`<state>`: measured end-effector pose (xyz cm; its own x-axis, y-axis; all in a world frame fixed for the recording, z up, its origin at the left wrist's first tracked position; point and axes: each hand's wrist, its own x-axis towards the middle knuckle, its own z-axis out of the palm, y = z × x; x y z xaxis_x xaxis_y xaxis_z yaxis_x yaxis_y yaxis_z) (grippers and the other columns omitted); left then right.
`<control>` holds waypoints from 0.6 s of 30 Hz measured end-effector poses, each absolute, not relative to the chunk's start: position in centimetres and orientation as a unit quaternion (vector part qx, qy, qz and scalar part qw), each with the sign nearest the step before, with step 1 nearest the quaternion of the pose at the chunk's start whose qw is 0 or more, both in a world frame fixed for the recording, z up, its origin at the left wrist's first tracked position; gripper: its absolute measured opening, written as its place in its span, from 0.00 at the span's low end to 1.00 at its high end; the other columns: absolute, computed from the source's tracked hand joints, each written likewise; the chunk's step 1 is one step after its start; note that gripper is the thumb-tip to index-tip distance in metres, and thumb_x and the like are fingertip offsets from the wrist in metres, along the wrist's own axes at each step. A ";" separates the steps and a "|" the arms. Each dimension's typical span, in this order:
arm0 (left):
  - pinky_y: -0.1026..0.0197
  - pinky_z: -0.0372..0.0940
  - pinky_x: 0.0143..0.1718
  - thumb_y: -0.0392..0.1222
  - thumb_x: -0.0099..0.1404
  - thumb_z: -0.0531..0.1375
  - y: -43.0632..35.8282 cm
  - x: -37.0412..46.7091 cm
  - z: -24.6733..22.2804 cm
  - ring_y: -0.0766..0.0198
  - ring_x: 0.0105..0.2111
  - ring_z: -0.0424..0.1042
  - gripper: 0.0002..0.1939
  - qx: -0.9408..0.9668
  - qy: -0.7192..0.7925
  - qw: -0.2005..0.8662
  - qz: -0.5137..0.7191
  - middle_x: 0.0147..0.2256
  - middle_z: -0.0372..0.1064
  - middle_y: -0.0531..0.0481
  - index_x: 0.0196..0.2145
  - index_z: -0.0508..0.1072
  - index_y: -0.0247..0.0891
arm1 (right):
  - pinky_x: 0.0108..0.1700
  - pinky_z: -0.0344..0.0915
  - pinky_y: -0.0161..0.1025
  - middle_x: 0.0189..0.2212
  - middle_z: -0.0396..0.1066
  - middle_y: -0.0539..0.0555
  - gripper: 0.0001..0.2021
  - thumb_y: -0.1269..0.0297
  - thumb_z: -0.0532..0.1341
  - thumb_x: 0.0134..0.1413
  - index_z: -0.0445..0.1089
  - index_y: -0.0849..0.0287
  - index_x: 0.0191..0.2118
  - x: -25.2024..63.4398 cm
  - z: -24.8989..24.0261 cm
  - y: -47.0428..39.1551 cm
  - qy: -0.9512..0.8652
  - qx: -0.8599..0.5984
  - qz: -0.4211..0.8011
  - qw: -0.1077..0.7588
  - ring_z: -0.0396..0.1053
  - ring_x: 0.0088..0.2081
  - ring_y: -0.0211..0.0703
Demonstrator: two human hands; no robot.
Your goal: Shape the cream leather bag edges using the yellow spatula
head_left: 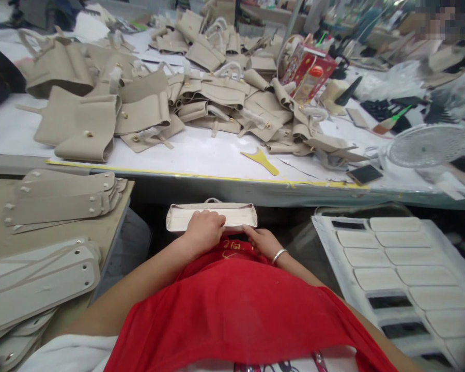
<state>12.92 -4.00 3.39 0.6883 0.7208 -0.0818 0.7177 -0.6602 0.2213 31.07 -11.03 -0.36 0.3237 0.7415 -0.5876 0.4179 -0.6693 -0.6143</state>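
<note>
A small beige bag (174,219) with a pale inside and a thin handle at its far side rests at my lap, below the table's edge. My left hand (205,227) lies over its near side, fingers curled at the opening. At the bag's right end, my right hand (261,238), with a silver bangle at the wrist, pinches the near edge between thumb and fingers. The fingertips partly cover the rim, and the bag's underside is hidden.
Beige bag pieces (217,93) are heaped on the white table (209,155), near a yellow tool (261,160) and a phone (365,174). Stacked straps (62,199) lie at left. A board (335,253) with pale panels stands at right.
</note>
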 end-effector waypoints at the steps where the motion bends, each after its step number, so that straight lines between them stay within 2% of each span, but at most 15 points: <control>1: 0.55 0.58 0.32 0.41 0.62 0.52 -4.1 13.0 3.4 0.54 0.33 0.67 0.10 0.914 0.392 0.109 0.008 0.30 0.70 0.44 0.29 0.71 0.38 | 0.20 0.52 0.34 0.14 0.59 0.49 0.24 0.43 0.50 0.52 0.61 0.60 0.19 30.7 0.0 -10.9 -0.335 -0.773 0.507 0.181 0.56 0.16 0.34; 4: 0.54 0.58 0.33 0.41 0.62 0.52 -4.1 13.0 3.5 0.52 0.34 0.67 0.10 0.916 0.388 0.100 0.013 0.30 0.70 0.43 0.29 0.72 0.37 | 0.17 0.46 0.32 0.11 0.54 0.46 0.24 0.50 0.47 0.58 0.62 0.62 0.20 29.7 1.2 -10.3 -0.219 -0.708 0.636 0.218 0.48 0.12 0.30; 7: 0.54 0.59 0.33 0.41 0.61 0.52 -3.8 12.8 3.4 0.52 0.34 0.66 0.10 0.911 0.394 0.117 0.011 0.30 0.70 0.43 0.28 0.72 0.37 | 0.17 0.46 0.30 0.12 0.54 0.45 0.21 0.55 0.47 0.60 0.65 0.63 0.24 28.8 2.0 -9.9 -0.115 -0.646 0.708 0.261 0.47 0.12 0.28; 14: 0.56 0.59 0.33 0.41 0.60 0.54 -2.7 12.7 3.4 0.54 0.34 0.68 0.08 0.897 0.403 0.181 0.001 0.31 0.69 0.44 0.29 0.71 0.37 | 0.18 0.51 0.30 0.15 0.60 0.47 0.18 0.61 0.47 0.61 0.66 0.63 0.25 27.2 1.3 -9.2 -0.068 -0.645 0.695 0.309 0.51 0.14 0.28; 18: 0.55 0.60 0.33 0.41 0.60 0.54 -2.3 12.8 3.5 0.53 0.34 0.68 0.08 0.894 0.403 0.193 -0.011 0.31 0.69 0.43 0.28 0.71 0.37 | 0.17 0.51 0.30 0.16 0.63 0.49 0.18 0.62 0.46 0.61 0.66 0.63 0.26 26.4 0.6 -8.6 -0.087 -0.643 0.699 0.301 0.54 0.14 0.30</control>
